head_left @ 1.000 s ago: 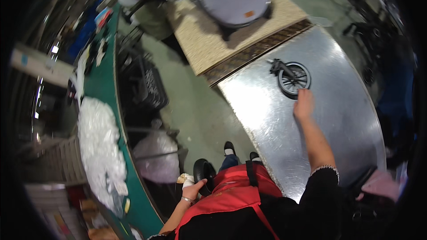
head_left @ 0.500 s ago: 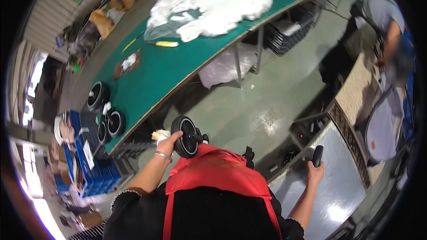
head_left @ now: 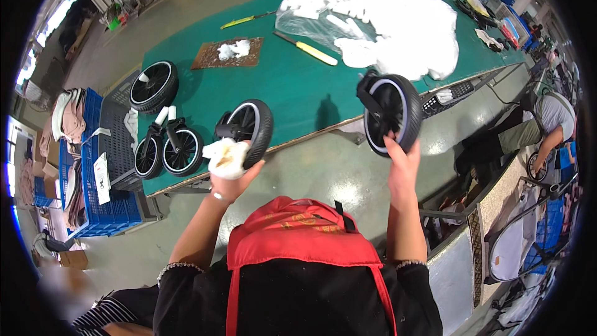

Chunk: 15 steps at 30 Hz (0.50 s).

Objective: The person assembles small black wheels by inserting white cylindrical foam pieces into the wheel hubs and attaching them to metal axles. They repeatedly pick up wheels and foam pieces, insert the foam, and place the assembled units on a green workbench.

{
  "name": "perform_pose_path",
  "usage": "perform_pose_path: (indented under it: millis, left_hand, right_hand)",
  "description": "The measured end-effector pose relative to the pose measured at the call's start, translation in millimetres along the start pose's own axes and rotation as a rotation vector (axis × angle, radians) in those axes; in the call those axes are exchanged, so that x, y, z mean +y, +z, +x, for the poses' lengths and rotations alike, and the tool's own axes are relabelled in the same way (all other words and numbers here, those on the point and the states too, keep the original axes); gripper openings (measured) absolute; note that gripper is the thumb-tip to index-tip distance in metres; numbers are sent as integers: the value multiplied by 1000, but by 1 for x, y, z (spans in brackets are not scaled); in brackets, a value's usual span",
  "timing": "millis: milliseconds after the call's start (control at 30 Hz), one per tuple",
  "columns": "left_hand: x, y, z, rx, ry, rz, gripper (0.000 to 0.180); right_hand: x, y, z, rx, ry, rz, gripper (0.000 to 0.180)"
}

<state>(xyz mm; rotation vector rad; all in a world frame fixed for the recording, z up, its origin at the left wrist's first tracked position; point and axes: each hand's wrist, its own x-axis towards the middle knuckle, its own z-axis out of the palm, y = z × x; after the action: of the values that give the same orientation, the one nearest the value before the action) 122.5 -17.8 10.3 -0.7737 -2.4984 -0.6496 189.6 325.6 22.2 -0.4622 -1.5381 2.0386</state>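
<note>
At the near edge of a green table (head_left: 286, 90), a left wheel (head_left: 261, 130) and a right wheel (head_left: 407, 109) are held up.
The first is clamped in the left hand (head_left: 233, 186), which is partly covered by a white cloth (head_left: 224, 157) (stained brownish); the second, well apart, is clamped low in the right hand (head_left: 404, 165). At the table's left end, two small wheels (head_left: 181, 150) are placed near a larger wheel (head_left: 166, 94).

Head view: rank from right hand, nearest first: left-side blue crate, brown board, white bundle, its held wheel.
1. Wheel, in right hand
2. White bundle, on table
3. Brown board, left of bundle
4. Blue crate, far left
</note>
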Motion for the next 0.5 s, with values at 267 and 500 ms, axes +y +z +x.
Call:
perform_pose_path:
  millis: [267,500]
  left_hand:
    - [-83,45,-26,-475,26,86,36]
    - [-125,56,14,-27,-514,142,45]
  right_hand:
    - [148,59,74,19,486,131,27]
    - [176,26,155,-205,210,-725,64]
